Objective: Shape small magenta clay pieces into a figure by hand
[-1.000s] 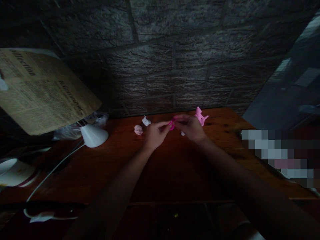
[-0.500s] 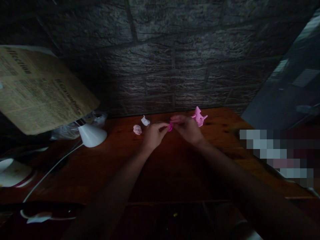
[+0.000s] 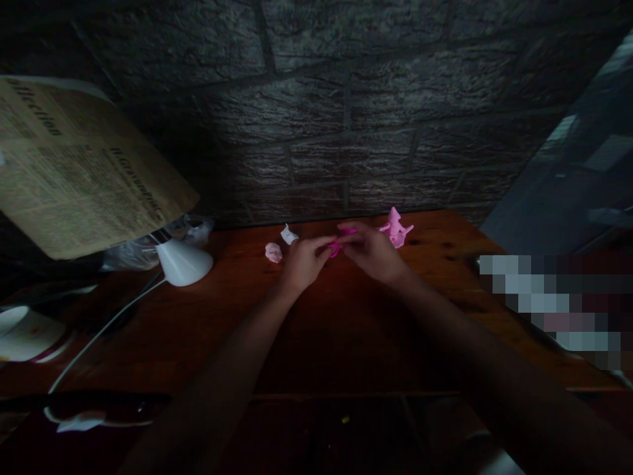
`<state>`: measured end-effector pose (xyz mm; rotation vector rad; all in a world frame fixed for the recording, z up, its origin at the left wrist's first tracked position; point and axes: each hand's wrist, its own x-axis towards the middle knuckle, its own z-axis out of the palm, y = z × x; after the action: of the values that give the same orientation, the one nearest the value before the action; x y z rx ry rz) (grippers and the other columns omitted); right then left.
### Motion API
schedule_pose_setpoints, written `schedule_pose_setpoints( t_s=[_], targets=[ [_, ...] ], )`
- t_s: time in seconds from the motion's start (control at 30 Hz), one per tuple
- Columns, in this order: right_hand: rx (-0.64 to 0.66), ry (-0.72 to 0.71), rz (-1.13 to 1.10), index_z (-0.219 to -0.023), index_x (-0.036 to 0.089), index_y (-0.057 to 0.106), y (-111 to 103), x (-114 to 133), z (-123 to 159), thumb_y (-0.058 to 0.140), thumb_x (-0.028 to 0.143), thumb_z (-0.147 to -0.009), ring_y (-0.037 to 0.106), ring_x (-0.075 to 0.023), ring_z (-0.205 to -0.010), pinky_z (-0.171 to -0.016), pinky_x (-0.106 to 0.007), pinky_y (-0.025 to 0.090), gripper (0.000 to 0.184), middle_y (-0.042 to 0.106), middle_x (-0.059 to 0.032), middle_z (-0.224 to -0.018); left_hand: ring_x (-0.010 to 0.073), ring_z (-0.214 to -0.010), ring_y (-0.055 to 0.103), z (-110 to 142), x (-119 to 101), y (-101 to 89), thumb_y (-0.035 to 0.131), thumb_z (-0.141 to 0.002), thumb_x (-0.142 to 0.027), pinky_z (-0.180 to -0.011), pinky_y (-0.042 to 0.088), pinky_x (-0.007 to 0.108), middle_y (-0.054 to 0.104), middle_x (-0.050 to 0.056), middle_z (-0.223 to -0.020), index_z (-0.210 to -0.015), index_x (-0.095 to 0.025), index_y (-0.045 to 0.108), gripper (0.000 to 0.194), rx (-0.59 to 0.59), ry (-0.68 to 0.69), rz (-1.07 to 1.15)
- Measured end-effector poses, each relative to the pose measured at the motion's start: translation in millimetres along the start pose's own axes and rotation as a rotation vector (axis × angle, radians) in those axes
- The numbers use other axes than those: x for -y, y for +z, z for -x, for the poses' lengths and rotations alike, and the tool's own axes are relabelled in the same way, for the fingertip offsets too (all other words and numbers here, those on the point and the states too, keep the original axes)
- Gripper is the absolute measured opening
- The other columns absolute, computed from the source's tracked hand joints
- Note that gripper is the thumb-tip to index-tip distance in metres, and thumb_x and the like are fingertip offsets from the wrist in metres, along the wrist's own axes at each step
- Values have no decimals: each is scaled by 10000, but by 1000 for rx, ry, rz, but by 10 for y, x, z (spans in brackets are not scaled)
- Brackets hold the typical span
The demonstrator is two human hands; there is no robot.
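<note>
My left hand (image 3: 304, 265) and my right hand (image 3: 373, 251) meet above the back part of the wooden table (image 3: 341, 330), fingertips together. Between them is a small bright magenta piece (image 3: 335, 249), thin and curved, perhaps modelling clay. The left thumb and forefinger pinch it, and the right fingers are closed on it too, with more magenta showing at their upper edge. Just behind my right hand stands a pink figure (image 3: 395, 227) with a pointed top and arm-like parts. Left of my left hand lie a pale pink lump (image 3: 273, 252) and a white piece (image 3: 289, 234).
A lamp with a white cone base (image 3: 185, 262) and a newsprint-patterned shade (image 3: 89, 171) stands at left, its white cord trailing forward. Nearby are a crumpled clear plastic bag (image 3: 131, 256) and a pale cup (image 3: 27, 335). A dark brick wall (image 3: 316, 119) rises behind the table.
The fingers have shifted slightly around the magenta piece, and more magenta now shows at the right fingertips. The view has tilted a little; the figure and lumps stay in place.
</note>
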<state>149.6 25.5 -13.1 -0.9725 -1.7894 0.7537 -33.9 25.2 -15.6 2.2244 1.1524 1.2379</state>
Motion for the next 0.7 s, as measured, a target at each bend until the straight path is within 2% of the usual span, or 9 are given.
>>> schedule_pose_setpoints(
  t_s=[0.1,0.17,0.27,0.4,0.53,0.7],
  targets=[
    [-83,16,-115,-1224,201,614,7,-24,-14,626,109,-825,739,-212,-994,-905,-387,599,409,741,-102,-1151,224,-905,764,-8,26,21,671,-880,-192,-837,609,371,803,65,-1022,-1036,-231,778,193,-16,-21,62],
    [-128,50,-131,-1187,189,642,13,-40,-23,649,137,-827,735,-217,-999,-917,-400,595,364,739,-115,-1145,219,-889,764,-17,53,45,677,-874,-199,-835,609,370,805,74,-994,-1002,-211,776,162,-30,-47,118],
    [-73,113,-112,-1074,181,715,28,-55,-25,675,165,-827,737,-230,-989,-931,-425,589,250,767,-109,-1065,205,-872,761,-30,95,76,685,-864,-208,-849,605,362,803,80,-949,-947,-186,757,112,-98,-84,194],
    [40,96,-129,-956,207,772,46,-53,-16,684,148,-813,745,-216,-972,-946,-415,586,177,789,-60,-1031,182,-851,758,-38,111,95,674,-867,-205,-819,600,314,793,61,-906,-914,-183,712,64,-122,-97,252],
    [7,100,-159,-978,224,781,54,-49,-13,704,152,-810,751,-208,-970,-974,-424,578,198,799,-43,-1030,182,-822,761,-28,88,104,688,-858,-199,-783,602,300,791,53,-854,-919,-181,699,64,-111,-122,266],
    [6,52,-186,-999,232,782,51,-21,-12,712,170,-830,748,-216,-1011,-1008,-435,561,193,797,-43,-1068,209,-908,768,-22,85,108,719,-833,-221,-876,616,363,804,81,-966,-940,-170,752,123,-154,-151,326]
  ],
)
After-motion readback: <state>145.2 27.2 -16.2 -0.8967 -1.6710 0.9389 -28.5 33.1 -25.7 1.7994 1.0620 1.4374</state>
